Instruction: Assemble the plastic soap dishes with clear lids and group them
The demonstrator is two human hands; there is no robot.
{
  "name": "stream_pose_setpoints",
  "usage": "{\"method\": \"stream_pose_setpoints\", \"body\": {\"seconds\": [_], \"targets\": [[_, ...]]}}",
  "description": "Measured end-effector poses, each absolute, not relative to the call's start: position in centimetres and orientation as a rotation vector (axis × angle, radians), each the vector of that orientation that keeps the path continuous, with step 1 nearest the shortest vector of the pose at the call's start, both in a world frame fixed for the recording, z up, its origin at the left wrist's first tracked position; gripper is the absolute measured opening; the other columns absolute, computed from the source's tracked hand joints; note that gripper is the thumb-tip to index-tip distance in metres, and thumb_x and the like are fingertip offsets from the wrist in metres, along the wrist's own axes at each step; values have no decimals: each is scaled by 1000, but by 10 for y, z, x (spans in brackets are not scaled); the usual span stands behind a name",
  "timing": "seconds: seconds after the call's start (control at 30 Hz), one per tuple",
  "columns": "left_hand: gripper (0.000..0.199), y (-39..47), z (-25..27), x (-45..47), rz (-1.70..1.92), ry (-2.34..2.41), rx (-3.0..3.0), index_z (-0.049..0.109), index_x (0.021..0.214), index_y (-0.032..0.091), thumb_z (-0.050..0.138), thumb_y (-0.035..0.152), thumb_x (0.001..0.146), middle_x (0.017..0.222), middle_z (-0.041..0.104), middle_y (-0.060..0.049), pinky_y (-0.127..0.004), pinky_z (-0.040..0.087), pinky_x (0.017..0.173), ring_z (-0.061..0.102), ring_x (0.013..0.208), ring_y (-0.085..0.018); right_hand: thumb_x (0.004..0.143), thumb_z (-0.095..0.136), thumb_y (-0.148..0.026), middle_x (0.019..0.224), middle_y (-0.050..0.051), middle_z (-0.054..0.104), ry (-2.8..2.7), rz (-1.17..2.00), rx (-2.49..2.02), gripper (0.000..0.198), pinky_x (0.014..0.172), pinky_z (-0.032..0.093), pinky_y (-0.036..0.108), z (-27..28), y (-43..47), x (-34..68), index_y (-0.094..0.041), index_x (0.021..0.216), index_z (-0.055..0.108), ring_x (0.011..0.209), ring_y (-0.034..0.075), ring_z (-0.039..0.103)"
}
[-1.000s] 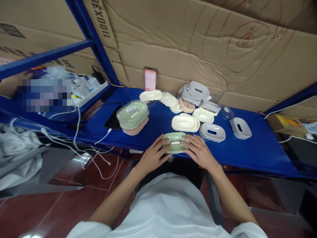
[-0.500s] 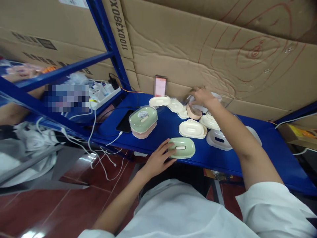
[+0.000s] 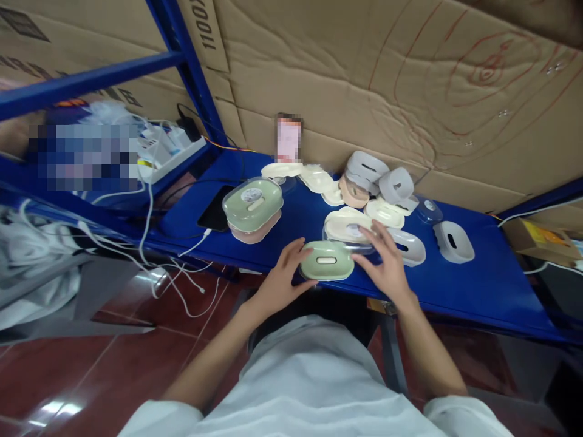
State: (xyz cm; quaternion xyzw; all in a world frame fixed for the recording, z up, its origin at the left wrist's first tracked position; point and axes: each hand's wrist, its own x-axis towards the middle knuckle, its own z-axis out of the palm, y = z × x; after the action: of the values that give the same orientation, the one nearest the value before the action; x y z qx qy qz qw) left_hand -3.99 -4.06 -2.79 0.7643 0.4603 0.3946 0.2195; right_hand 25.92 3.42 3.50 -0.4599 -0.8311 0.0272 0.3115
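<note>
One pale-green, glossy, slotted oval dish (image 3: pixel 327 271) with a white central bar, lying at the blue bench's (image 3: pixel 492 291) near edge, your left hand (image 3: pixel 285 276) spread wide around its left end, your right hand (image 3: pixel 390 267) gripping a clear plastic cover (image 3: pixel 356 247) just beside; cardboard wall (image 3: pixel 328 73) behind, red tiled floor (image 3: pixel 113 382) below.

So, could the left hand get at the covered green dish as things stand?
Probably yes: only blue tabletop seems to lie between the left hand and the covered green dish, though it may need to leave the nearer green dish.
</note>
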Motion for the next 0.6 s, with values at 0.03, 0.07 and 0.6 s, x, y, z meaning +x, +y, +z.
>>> {"method": "stream_pose_setpoints", "body": {"seconds": [0.03,0.07,0.6], "targets": [[75,-40,-25,-41,1091,1276,2078,39,160,34,78,35,95,168,36,-14,-55,48,124,44,155,-33,98,71,-50,167,12,46,-2154,164,-1227,66,120,49,58,22,18,260,-35,159,50,151,37,50],[82,-39,-23,-42,1090,1277,2050,35,163,35,80,36,94,168,36,-15,-55,47,125,43,156,-33,99,71,-48,167,11,45,-2113,243,-1237,64,122,48,57,12,5,259,-35,158,52,151,35,49],[76,-39,-16,-45,1000,1288,2030,40,160,36,78,33,95,168,41,-11,-51,46,125,47,154,-30,101,69,-38,178,8,26,-2428,268,-1048,80,126,43,56,-1,-13,241,-43,169,28,159,34,39]]}}
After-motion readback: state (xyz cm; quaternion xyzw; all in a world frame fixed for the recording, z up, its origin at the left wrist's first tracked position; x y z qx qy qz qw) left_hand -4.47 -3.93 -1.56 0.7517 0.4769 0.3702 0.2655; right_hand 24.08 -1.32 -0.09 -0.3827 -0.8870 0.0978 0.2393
